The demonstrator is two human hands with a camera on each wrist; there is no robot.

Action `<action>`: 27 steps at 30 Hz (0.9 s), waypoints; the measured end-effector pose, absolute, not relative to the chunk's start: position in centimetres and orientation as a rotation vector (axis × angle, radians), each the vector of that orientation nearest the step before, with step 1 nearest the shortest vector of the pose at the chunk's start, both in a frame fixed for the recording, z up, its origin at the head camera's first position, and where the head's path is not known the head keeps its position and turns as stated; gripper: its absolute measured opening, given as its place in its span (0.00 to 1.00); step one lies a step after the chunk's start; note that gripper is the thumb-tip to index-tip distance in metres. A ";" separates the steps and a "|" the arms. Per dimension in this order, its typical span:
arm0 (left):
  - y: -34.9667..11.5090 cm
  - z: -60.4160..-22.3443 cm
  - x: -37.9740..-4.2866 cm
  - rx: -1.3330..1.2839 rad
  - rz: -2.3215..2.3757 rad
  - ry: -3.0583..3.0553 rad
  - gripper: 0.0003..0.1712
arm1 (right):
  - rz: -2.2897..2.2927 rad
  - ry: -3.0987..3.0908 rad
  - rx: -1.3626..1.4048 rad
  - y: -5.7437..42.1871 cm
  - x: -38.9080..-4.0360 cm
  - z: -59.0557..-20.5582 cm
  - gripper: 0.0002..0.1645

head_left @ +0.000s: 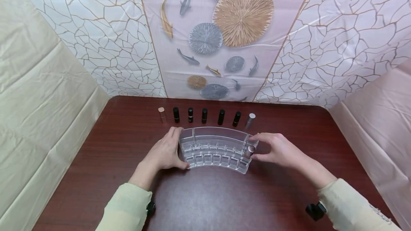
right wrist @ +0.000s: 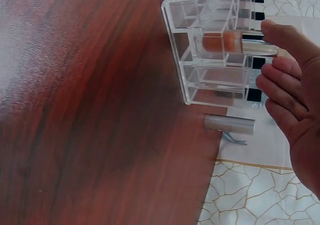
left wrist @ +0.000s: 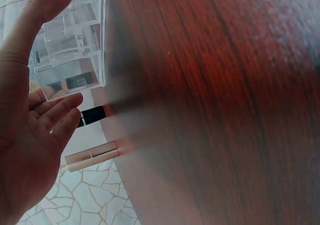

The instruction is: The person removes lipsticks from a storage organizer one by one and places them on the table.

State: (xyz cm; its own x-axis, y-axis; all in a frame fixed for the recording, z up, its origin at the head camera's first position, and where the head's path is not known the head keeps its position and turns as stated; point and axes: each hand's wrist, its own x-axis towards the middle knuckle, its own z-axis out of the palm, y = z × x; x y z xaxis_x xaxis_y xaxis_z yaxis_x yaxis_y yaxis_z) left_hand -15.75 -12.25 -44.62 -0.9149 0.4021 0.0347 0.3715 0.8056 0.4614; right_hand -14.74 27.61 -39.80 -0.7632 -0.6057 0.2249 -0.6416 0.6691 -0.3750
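Observation:
A clear, curved lipstick organizer (head_left: 208, 159) with tiers of small compartments stands on the table. My left hand (head_left: 165, 150) spans its left end, thumb at the front corner and fingers at the back, gripping it. A lipstick (head_left: 250, 150) with a shiny cap stands in a compartment near the organizer's right end. My right hand (head_left: 274, 148) is beside it, thumb at the cap and index finger reaching past to the organizer's back right part. In the right wrist view, the lipstick (right wrist: 235, 42) shows its orange-pink base through the clear wall; the other fingers stay off it.
Behind the organizer, several lipsticks stand in a row: a rose-gold one (head_left: 162, 114) at the left end, black ones (head_left: 204, 116) in the middle, a silver one (head_left: 250, 119) at the right end. The dark wooden table (head_left: 212, 199) meets a patterned cloth backdrop (head_left: 122, 56).

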 end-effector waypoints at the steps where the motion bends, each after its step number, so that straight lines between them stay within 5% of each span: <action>1: -12.2 -44.6 -15.7 0.627 0.728 2.924 0.72 | 0.678 -2.798 1.044 27.6 -14.7 -39.9 0.28; 27: -12.3 -44.8 -15.7 0.651 0.751 2.933 0.72 | 0.747 -2.628 1.054 27.2 -14.5 -41.9 0.20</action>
State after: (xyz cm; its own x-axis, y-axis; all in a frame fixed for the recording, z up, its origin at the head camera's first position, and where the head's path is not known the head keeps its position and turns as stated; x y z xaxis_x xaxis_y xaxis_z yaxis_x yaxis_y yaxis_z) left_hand -15.69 -12.27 -44.79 -0.9108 0.4085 0.0599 0.3870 0.7942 0.4686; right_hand -14.52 27.18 -41.95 -0.7213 -0.5844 0.3718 -0.6926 0.6152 -0.3767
